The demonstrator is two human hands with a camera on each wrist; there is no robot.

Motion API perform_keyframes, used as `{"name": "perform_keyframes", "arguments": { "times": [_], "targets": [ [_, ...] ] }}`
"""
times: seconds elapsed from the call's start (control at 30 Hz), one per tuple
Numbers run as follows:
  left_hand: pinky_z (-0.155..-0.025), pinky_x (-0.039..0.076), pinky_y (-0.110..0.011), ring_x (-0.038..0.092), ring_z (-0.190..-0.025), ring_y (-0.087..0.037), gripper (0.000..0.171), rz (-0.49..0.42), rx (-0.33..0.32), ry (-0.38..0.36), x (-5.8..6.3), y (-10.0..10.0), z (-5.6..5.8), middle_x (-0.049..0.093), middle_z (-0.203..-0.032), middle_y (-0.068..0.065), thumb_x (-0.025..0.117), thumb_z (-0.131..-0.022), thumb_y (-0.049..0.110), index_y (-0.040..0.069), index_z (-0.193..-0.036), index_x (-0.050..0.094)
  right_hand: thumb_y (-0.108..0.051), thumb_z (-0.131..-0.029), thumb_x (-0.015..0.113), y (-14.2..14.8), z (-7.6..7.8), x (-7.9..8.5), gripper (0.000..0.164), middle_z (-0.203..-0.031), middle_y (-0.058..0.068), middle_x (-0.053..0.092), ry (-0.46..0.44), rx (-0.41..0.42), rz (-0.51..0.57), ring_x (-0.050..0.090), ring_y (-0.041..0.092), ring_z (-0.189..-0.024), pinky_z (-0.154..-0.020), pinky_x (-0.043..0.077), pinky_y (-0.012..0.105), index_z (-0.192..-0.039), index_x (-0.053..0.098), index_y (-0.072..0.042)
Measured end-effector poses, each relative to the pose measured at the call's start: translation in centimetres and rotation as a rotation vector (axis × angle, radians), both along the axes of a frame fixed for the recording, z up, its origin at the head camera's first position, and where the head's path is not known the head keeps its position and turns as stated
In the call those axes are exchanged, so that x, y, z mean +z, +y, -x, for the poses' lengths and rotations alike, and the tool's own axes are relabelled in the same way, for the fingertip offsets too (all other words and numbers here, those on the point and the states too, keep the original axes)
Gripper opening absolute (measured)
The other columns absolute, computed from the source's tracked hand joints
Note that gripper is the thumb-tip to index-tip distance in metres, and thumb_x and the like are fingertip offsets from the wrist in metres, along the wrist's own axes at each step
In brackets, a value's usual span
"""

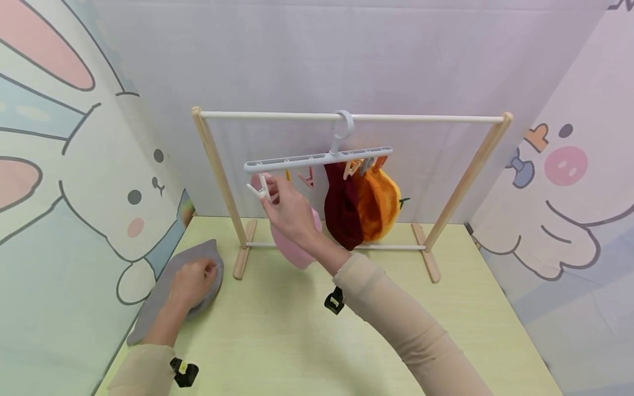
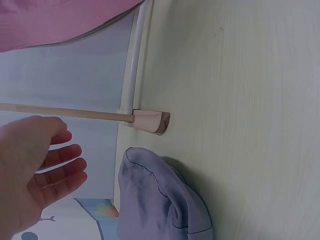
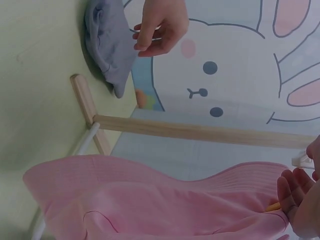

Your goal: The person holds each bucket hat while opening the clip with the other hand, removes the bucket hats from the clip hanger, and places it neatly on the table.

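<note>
My right hand (image 1: pixel 292 214) pinches a white clothes peg (image 1: pixel 262 188) at the left end of a grey clip hanger (image 1: pixel 317 160). Below and behind that hand hangs a pink brimmed hat (image 1: pixel 293 245), also large in the right wrist view. A yellow peg (image 3: pixel 273 206) shows at the hat's edge, beside the fingers. My left hand (image 1: pixel 192 281) hovers over a grey cloth hat (image 1: pixel 168 286) on the table at the left. Its fingers are loosely curled around nothing, and the left wrist view shows it apart from the grey hat.
The hanger hooks over the white rail of a wooden-legged rack (image 1: pixel 421 118). Right of the pink hat, a dark red cloth item (image 1: pixel 342 212) and an orange one (image 1: pixel 383 203) hang from pegs. A free pink peg (image 1: pixel 308 177) hangs between. Printed cloth walls enclose the table (image 1: pixel 396 313).
</note>
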State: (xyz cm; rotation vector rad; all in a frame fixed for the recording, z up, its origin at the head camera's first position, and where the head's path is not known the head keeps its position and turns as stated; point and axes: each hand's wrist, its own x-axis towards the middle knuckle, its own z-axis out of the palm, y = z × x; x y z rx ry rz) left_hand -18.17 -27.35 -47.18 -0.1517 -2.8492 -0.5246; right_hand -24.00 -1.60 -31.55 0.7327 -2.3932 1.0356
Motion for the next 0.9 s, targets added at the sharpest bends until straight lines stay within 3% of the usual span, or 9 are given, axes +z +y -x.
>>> {"name": "perform_keyframes", "arguments": {
  "times": [0.53,0.9],
  "targets": [
    [-0.060,0.047,-0.044,0.062,-0.071,-0.024,0.009,-0.017,-0.016,0.108,1.0,1.4,-0.6,0.066,-0.081,-0.007,0.059,-0.085,0.013,0.009,-0.087,0.067,-0.014,-0.088,0.060,0.7,0.1,0.0,0.029,-0.096,0.005,0.062,0.114,0.100,0.071,0.062,0.009,-0.080,-0.070,0.046,0.010,-0.113,0.052,-0.003],
    [-0.061,0.048,-0.044,0.063,-0.073,-0.026,0.013,-0.004,-0.035,0.137,2.3,2.9,-0.4,0.066,-0.085,-0.010,0.062,-0.085,0.017,0.006,-0.092,0.066,-0.011,-0.087,0.060,1.1,0.1,0.5,0.026,-0.096,0.005,0.062,0.140,0.127,0.066,0.062,0.009,-0.081,-0.070,0.046,0.010,-0.110,0.053,-0.004]
  ]
}}
